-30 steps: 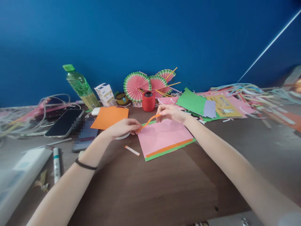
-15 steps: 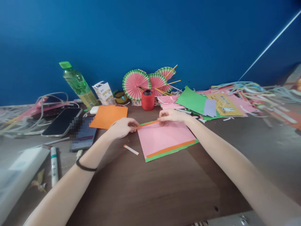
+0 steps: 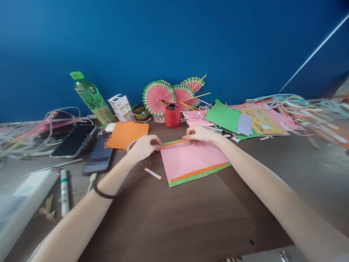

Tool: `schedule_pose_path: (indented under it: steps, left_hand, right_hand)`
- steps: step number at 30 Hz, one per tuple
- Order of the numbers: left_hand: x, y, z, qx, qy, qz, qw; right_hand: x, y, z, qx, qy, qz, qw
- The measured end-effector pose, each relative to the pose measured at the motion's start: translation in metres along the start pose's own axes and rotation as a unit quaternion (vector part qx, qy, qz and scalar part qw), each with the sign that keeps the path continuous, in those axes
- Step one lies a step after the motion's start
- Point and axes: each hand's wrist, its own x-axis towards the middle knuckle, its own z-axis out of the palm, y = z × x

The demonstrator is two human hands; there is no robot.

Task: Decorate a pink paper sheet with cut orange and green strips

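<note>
A pink sheet of paper (image 3: pixel 195 162) lies flat on the dark wooden table, with green edging and an orange strip along its near side. Along its far edge runs another orange paper strip (image 3: pixel 173 143). My left hand (image 3: pixel 147 146) pinches the left end of that far strip at the sheet's corner. Farther along, my right hand (image 3: pixel 199 134) has its fingertips closed on the same strip, its palm over the pink paper. A short white strip with orange ends (image 3: pixel 152 173) rests left of the sheet.
Behind stand a red thread spool (image 3: pixel 172 116), pleated paper fans (image 3: pixel 159 98), a carton (image 3: pixel 121 108) and a green bottle (image 3: pixel 94 100). Orange paper (image 3: pixel 127 134), phones (image 3: pixel 73 141) and a marker (image 3: pixel 64 193) lie left. Green paper (image 3: pixel 223 117) and scraps are piled at back right.
My left hand has shifted very slightly at the strip's left end. The right hand stays almost in place, and the view has moved a little.
</note>
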Motion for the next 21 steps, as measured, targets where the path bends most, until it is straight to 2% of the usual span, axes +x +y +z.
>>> schedule_pose_path:
  steps: [8, 14, 21]
  left_hand:
    - [0.004, -0.001, -0.001, 0.065, 0.032, 0.012, 0.997]
    - [0.013, -0.005, 0.0, 0.029, 0.025, 0.016, 0.999]
    - [0.016, -0.002, 0.0, 0.056, -0.001, 0.009, 0.998]
  right_hand:
    - [0.004, 0.006, -0.001, 0.038, -0.001, 0.013, 0.999]
    - [0.005, 0.006, 0.0, 0.056, 0.017, 0.031, 0.998]
    - [0.004, 0.006, -0.002, 0.059, 0.007, 0.03, 0.998]
